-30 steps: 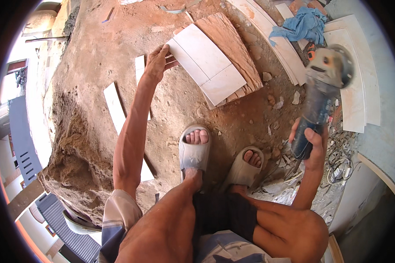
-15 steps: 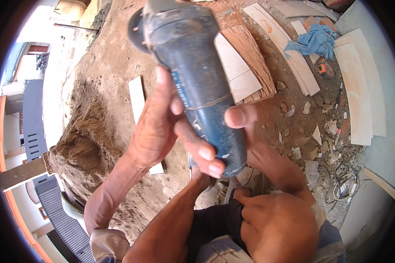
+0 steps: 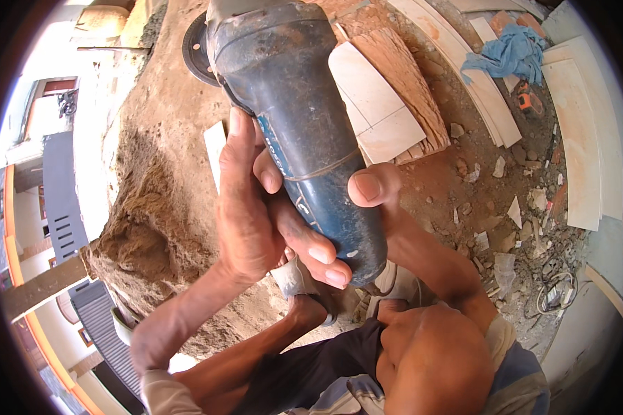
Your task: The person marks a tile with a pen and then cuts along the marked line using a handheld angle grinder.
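Observation:
A worn dark blue and black angle grinder [image 3: 294,97] fills the upper middle, held up close to me, its disc [image 3: 195,48] at the upper left. My left hand [image 3: 246,207] grips its left side, thumb pointing up. My right hand [image 3: 370,188] is closed round the lower body, thumb on the right, fingertips showing across the front. Behind the tool, a cream tile [image 3: 381,114] with marked lines rests on a rough brown slab [image 3: 429,114] on the ground.
Long tile strips [image 3: 491,117], a blue cloth [image 3: 505,52] and an orange tape measure [image 3: 529,102] lie at upper right, larger pieces [image 3: 581,152] farther right. Rubble and a coiled cord [image 3: 554,294] are at lower right, a mound of sandy soil [image 3: 138,242] at left, my sandalled feet below.
My left hand has left the tile and now grips the grinder. The grinder has come from the right to the centre, close up, and has moved slightly left in the last half second.

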`<state>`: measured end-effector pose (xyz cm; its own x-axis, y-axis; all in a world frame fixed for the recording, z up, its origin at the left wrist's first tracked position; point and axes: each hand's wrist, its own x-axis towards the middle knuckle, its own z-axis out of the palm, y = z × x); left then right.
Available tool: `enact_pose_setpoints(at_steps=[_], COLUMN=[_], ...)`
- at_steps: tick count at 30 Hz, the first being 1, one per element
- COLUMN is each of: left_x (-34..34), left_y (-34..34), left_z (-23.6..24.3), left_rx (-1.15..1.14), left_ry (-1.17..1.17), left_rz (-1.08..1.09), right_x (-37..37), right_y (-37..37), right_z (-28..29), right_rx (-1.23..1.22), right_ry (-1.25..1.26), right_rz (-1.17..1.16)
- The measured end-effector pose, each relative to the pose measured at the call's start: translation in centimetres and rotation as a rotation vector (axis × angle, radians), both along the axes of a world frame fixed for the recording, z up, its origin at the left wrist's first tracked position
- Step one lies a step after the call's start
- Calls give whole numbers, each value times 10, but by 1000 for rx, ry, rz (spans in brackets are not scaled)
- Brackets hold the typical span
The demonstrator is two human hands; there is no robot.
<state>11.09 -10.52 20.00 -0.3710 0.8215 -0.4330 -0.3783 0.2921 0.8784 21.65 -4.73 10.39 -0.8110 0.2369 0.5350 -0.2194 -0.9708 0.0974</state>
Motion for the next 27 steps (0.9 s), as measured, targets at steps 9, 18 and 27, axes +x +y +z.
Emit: enact_pose_setpoints(at_steps=[9,18,27], left_x=[37,18,-11], left_y=[11,17,13], left_z=[-104,-127,-278], left_rx=[277,51,45], left_ry=[-562,-554,9], left_rz=[302,743,209], right_x=[46,14,-9], right_y=[11,26,63], right_z=[-39,-17,-62], right_rx=[181,559,1335], right_ry=[-670,-1078,-1444], right_rz=[72,-28,-525])
